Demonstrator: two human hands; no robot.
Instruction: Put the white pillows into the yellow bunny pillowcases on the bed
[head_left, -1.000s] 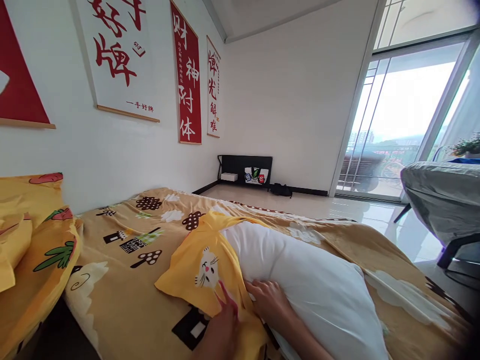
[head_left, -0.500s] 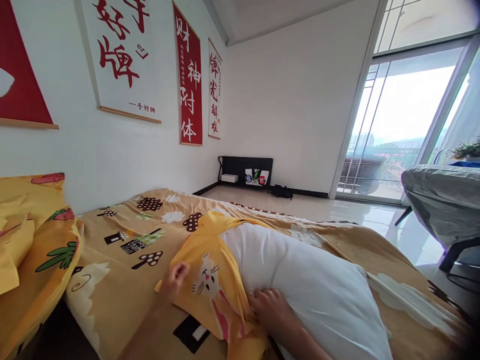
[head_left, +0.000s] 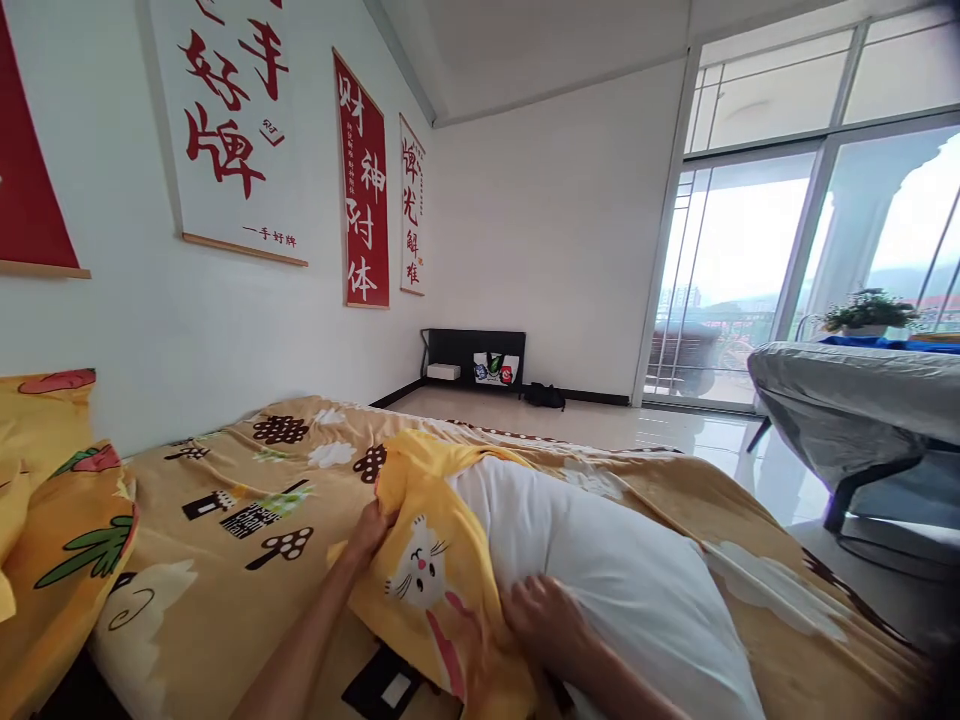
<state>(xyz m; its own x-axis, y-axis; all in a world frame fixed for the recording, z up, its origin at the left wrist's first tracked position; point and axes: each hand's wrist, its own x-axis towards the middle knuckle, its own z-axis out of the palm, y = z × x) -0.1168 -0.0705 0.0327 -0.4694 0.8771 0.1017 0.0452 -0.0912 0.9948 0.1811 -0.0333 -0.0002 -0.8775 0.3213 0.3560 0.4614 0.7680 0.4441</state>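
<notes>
A white pillow (head_left: 622, 560) lies on the bed, its left end inside a yellow pillowcase (head_left: 472, 545) printed with a white rabbit. My left hand (head_left: 370, 532) is closed on the left edge of the pillowcase and lifts a fold of it. Knuckles up, my right hand (head_left: 544, 620) is closed at the pillowcase's opening, where the cloth meets the pillow. Its fingertips are hidden, but the yellow cloth bunches under them. The rest of the pillow sticks out to the right, uncovered.
A tan patterned blanket (head_left: 292, 610) covers the bed. More yellow printed cloth (head_left: 71, 520) is at the left. Beyond the bed are a black board (head_left: 457, 345), a printed bag (head_left: 495, 368) and a grey-covered table (head_left: 862, 385) by the glass doors. Scrolls (head_left: 367, 190) hang on the left wall.
My left hand has moved to the pillowcase's left edge, taken hold and raised a fold. The right hand stays at the opening. The view has turned slightly right and up.
</notes>
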